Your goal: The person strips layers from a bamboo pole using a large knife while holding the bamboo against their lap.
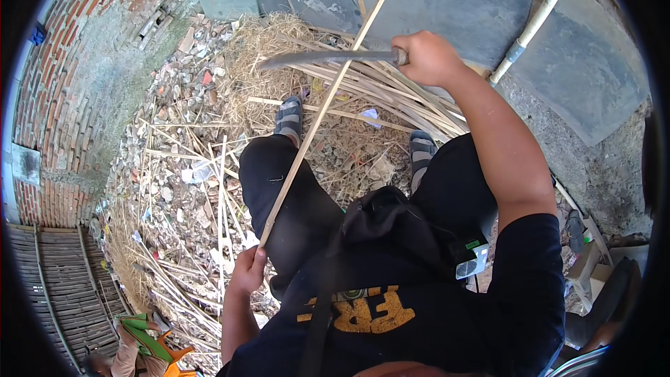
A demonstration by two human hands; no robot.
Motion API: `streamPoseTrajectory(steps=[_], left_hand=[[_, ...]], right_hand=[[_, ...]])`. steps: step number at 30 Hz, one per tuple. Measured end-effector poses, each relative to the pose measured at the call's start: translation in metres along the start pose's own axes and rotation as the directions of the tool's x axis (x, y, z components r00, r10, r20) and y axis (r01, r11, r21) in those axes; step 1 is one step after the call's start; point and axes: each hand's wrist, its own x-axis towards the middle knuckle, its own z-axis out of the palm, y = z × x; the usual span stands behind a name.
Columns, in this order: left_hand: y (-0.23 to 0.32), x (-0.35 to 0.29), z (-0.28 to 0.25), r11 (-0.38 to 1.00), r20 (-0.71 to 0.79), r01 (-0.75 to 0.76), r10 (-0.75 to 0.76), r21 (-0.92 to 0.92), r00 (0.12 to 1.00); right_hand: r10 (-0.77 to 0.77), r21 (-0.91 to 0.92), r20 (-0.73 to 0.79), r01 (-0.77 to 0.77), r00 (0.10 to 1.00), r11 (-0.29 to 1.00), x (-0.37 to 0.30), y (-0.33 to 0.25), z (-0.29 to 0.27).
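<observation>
My left hand (248, 269) is closed round the lower end of a long, pale bamboo strip (314, 132), which slants up and away to the right past my knee. My right hand (426, 59) grips the short handle of a machete (328, 58). Its dark blade points left and crosses the strip near the far end; whether blade and strip touch, I cannot tell. Beneath the blade, a pile of cut bamboo strips (398, 94) lies on the ground beyond my sandalled feet.
Bamboo strips (222, 202) and rubble cover the ground at left. Fine shavings (262, 52) are heaped ahead. A brick wall (77, 91) stands left, grey panels (447, 3) and a pale pipe (534, 21) ahead right. Another person (136, 349) is at lower left, by a slatted bamboo panel (59, 286).
</observation>
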Motion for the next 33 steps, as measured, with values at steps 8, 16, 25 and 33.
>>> streamPoseTrajectory(steps=[8,16,25,33], left_hand=[[-0.005,0.017,0.007,0.998,0.006,-0.061,0.060,0.027,0.998],[-0.038,0.009,0.012,0.990,-0.025,-0.047,0.044,-0.133,0.999],[-0.033,0.016,0.006,0.996,-0.031,-0.084,0.085,0.037,0.996],[-0.030,0.012,0.003,0.982,-0.069,-0.088,0.101,0.166,0.992]], right_hand=[[0.050,0.200,-0.076,-0.033,0.996,0.979,0.025,0.029,0.016],[-0.157,0.187,-0.066,0.167,0.985,0.968,0.027,0.023,0.012],[-0.262,0.894,0.088,0.040,0.961,0.447,0.010,-0.005,0.016],[-0.211,0.950,0.106,-0.036,0.972,0.310,0.002,0.000,0.005]])
